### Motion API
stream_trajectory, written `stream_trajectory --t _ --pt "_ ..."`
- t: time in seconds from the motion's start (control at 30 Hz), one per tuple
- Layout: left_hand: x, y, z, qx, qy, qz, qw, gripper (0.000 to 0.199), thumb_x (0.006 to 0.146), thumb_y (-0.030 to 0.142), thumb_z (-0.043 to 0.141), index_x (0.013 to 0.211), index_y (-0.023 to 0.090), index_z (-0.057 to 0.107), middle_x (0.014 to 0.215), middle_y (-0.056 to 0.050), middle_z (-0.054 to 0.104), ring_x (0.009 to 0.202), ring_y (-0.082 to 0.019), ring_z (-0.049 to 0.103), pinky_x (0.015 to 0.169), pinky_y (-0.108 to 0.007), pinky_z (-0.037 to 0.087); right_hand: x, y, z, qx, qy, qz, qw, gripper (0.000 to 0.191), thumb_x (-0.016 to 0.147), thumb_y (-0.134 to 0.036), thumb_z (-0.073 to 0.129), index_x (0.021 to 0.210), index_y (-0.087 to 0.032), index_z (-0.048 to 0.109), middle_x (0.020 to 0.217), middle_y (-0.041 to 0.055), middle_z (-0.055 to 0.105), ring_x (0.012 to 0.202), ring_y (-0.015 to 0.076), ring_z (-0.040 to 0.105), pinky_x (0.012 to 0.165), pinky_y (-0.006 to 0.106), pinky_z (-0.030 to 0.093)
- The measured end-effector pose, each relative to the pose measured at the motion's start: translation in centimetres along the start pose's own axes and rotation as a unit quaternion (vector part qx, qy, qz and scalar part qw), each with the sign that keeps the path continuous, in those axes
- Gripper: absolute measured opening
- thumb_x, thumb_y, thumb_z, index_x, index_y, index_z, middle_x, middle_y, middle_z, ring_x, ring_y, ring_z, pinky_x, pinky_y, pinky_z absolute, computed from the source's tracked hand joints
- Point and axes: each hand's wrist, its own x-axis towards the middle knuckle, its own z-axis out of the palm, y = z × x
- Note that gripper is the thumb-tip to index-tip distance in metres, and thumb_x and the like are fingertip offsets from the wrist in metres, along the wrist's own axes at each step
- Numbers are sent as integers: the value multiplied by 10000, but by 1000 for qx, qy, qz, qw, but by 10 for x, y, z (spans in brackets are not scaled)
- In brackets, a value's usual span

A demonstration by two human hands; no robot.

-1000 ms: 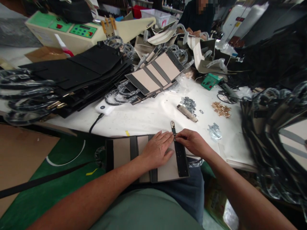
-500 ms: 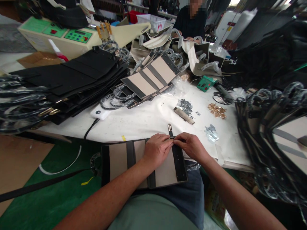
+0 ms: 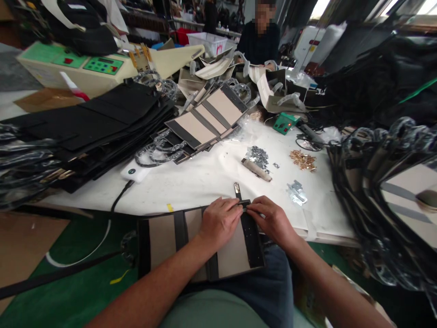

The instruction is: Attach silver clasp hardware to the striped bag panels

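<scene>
Small silver metal pieces lay on the white-topped worktable. The left hand covered a rectangular beige-and-black panel, its grip unclear; the right hand pinched its fingertips together.

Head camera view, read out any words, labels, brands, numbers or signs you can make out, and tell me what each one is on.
No text can be read.
Machine: control panel markings too small to read.
White crate: red mark, too blurred to read.
Green box: any markings too small to read.
Nearest bag piece: no lettering shows.
</scene>
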Motion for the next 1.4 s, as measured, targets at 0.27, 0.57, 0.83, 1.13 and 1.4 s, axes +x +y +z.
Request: stream_trajectory --t 0.27,0.57,0.83,1.13,1.4 --pt "3 -1 -4 6 -20 17 1000 203 1005 196 596 1127 268 741 1261 -51 726 1103 -250 668 945 -448 551 2 -4 -1 13 -14 30 999 157 993 -267 632 1051 -281 777 997 59 705 899 210 698 813 339 569" --pt "12 -17 -10 -19 -49 52 997 194 1005 240 613 1141 285 744 1233 -34 726 1072 -243 611 894 -448 476 75 79 -73 -139 152 262 943 273 889 -385 645 1043 -226 804 1041 74 776 845 228 708 813 362 559" --pt "16 -16 -9 -50 -83 1 995 155 998 353 658 1078 326 787 1188 -10 753 1034 -245 601 816 -439 400 112 135 -80 -182 169 387 888 230 756 -395 745 911 -242 818 961 105 794 857 305 702 712 394 533" --pt "21 -18 -4 -54 -108 -32 992 146 983 368 679 1033 345 814 1139 -3 752 973 -219 618 794 -397 406 88 92 -79 12 179 321 930 274 817 -426 738 966 -196 752 809 49 749 723 180 691 605 272 517" --pt "21 -16 -3 -47 -97 -39 993 137 970 383 702 1038 335 811 1119 -6 754 1002 -224 625 798 -395 407 -32 -45 -14 170 38 307 936 330 858 -468 735 1081 -234 801 1041 49 777 942 227 696 842 342 541"
